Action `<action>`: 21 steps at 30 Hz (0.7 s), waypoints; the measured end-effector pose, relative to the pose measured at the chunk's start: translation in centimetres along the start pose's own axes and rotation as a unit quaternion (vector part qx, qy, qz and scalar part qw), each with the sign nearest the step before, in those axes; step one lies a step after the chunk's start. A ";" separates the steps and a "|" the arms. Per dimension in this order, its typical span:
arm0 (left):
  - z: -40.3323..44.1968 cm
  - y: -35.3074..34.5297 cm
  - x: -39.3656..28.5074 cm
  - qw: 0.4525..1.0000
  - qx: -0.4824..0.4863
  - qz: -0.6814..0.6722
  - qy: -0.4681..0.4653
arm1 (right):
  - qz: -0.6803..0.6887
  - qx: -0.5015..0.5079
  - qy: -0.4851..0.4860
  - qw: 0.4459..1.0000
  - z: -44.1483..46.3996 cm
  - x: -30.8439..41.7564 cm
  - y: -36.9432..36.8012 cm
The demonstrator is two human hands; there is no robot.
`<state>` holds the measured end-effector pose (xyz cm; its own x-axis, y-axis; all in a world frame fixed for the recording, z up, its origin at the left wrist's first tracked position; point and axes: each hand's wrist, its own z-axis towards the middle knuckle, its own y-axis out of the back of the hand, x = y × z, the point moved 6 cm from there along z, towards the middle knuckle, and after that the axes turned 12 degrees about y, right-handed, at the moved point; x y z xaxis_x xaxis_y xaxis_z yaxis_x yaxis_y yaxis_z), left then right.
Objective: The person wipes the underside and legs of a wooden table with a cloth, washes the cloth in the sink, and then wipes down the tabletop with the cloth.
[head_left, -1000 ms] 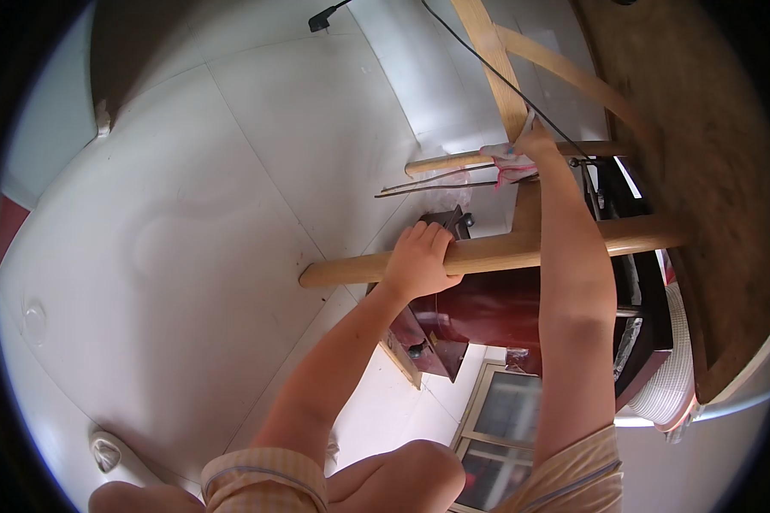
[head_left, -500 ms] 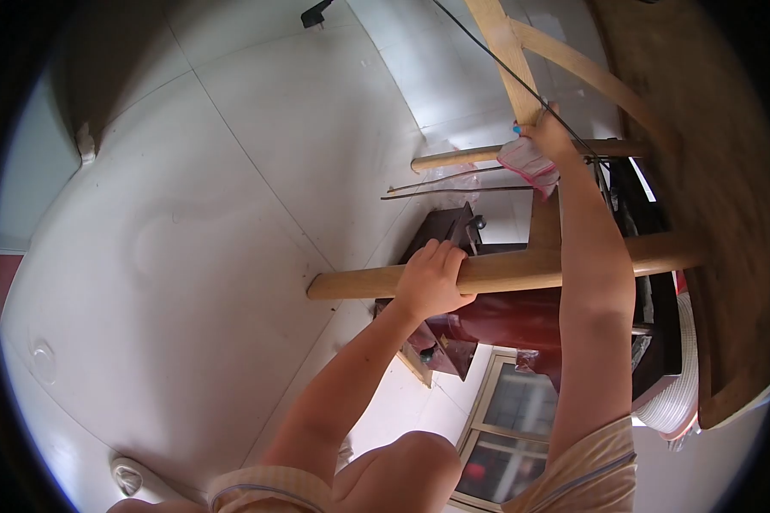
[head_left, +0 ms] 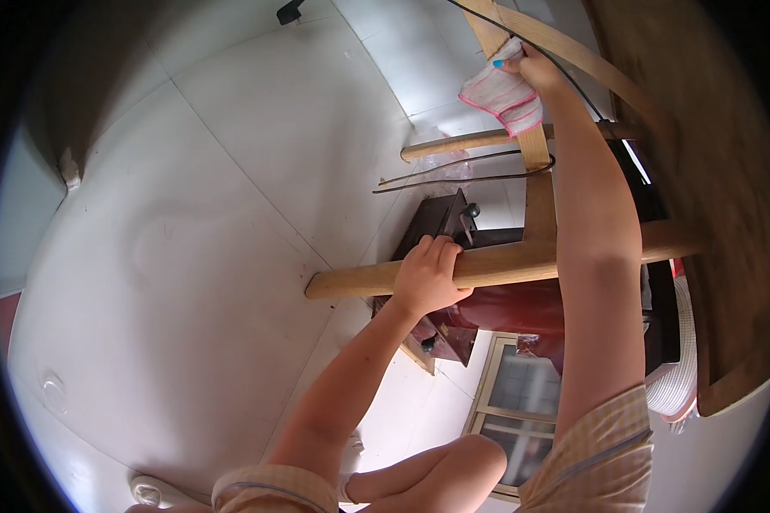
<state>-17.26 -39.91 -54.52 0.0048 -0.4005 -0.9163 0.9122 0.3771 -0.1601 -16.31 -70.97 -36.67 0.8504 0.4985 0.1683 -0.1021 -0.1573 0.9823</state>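
Note:
My left hand (head_left: 428,275) is wrapped round a thick wooden leg (head_left: 513,265) of a piece of wooden furniture, with a broad brown panel (head_left: 710,145) at the right. Farther up, my right hand (head_left: 535,68) holds a white cloth (head_left: 500,96) with pink edging, pressed against a pale wooden crossbar (head_left: 488,34). My right thumb lies over the cloth; the other fingers are mostly hidden behind the bar. A second, thinner leg (head_left: 462,143) is just below the cloth.
A dark cable (head_left: 565,64) passes by my right hand, and a bent dark rod or wire (head_left: 453,181) sticks out below. Dark red furniture (head_left: 505,309) stands behind the leg. A black plug (head_left: 290,12) lies on the pale tiled floor (head_left: 231,239).
My right hand has moved up along the crossbar with the cloth, which now shows more spread out. My left hand keeps its hold on the leg. The view has shifted slightly.

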 end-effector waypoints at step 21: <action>0.0 0.1 -0.1 0.999 -0.032 0.007 -0.010 | -0.120 0.182 -0.194 0.956 -10.2 -8.1 0.4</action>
<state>-17.19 -39.89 -54.46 0.0255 -0.4118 -0.9109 0.8843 0.4342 -0.1715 -28.48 -66.35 -36.75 0.9616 0.2142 -0.1715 0.2464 -0.3994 0.8830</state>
